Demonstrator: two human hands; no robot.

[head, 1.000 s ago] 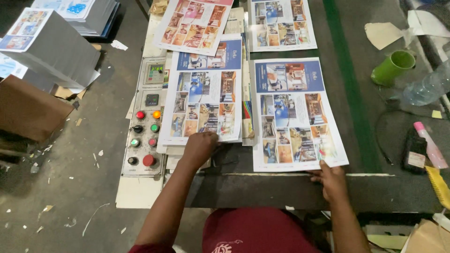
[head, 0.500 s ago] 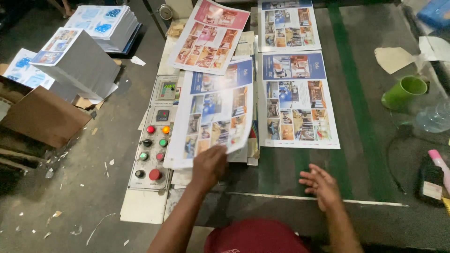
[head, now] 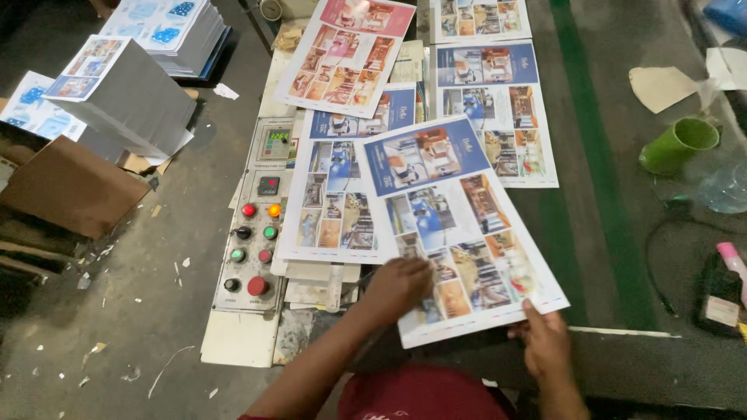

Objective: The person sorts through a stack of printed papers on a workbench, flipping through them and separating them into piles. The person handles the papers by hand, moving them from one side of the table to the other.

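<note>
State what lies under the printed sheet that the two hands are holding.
Under the held sheet show the stack of printed sheets on its left, another sheet beyond, and the dark belt. What lies beneath its middle is covered.

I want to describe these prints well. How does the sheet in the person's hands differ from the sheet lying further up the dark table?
The held sheet is turned at an angle; the far sheet lies straight. The held sheet is gripped at its near edge by the left hand and right hand; nobody touches the far sheet, whose lower left is covered. Both show a blue header above small photos.
</note>
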